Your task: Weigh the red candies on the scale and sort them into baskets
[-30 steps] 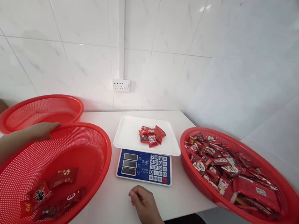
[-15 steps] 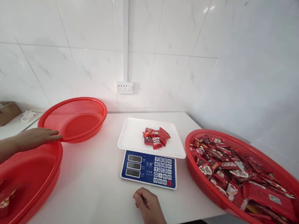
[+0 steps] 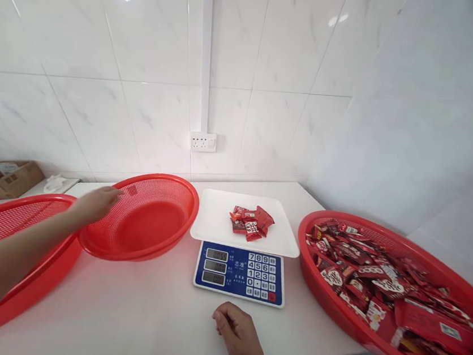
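My left hand (image 3: 100,203) reaches across to the near-left rim of a red mesh basket (image 3: 163,183), its fingers closed over that rim. The basket looks bare inside. My right hand (image 3: 238,334) rests loosely curled at the table's front edge, with nothing visible in it. Just beyond it stands a blue and white digital scale (image 3: 240,273). Several red-wrapped snack packets (image 3: 252,222) lie heaped on the scale's white tray (image 3: 213,215). The display appears to read 0.055.
At the right, a large red basket (image 3: 308,260) full of wrapped snacks overhangs the table edge. Another red basket (image 3: 53,270) stands at the left, partly behind my forearm. A cardboard box (image 3: 18,178) lies at the far left. A socket (image 3: 203,142) is on the wall.
My left hand has moved right to the middle basket's rim, and that basket has slid right, closer to the scale. My right hand stays put. The view has shifted slightly.
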A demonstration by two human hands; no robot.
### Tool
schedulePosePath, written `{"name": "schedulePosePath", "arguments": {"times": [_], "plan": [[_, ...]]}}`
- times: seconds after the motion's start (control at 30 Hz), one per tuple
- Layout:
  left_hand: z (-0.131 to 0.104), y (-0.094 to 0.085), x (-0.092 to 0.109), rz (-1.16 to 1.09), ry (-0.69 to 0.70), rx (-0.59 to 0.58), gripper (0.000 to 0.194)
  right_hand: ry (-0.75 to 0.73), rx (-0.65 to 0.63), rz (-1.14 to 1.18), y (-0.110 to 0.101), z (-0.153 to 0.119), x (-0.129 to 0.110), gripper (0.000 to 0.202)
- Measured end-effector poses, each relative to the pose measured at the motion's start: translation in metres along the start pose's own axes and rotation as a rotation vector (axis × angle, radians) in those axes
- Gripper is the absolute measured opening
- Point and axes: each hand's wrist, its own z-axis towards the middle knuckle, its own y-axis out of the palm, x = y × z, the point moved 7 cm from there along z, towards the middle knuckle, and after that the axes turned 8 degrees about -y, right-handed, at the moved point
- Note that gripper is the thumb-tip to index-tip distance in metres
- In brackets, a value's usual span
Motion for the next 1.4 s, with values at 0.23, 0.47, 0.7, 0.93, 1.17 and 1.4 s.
{"name": "schedulePosePath", "arguments": {"times": [0.23, 0.47, 0.7, 0.93, 1.17, 1.4], "plan": [[-0.072, 0.060, 0.080, -0.142, 0.179, -0.395, 0.048, -0.006, 0.014, -0.005, -0.001, -0.001, 0.000, 0.029], [-0.099, 0.041, 0.069, -0.149, 0.177, -0.373, 0.046, -0.006, 0.007, -0.028, -0.001, 0.001, -0.003, 0.030], [-0.095, 0.042, 0.065, -0.077, 0.216, -0.278, 0.042, -0.012, 0.009, -0.072, 0.002, 0.000, -0.004, 0.029], [-0.092, 0.041, 0.072, -0.280, 0.164, 0.044, 0.038, -0.120, 0.112, -0.188, -0.039, 0.020, -0.032, 0.023], [-0.128, 0.069, 0.119, -0.657, 0.436, 0.459, 0.022, -0.222, 0.262, -0.772, -0.141, 0.102, -0.080, 0.044], [-0.128, 0.096, 0.123, -0.835, 0.469, 0.212, 0.018, 0.063, -0.015, -0.752, -0.153, 0.142, -0.044, 0.089]]}}
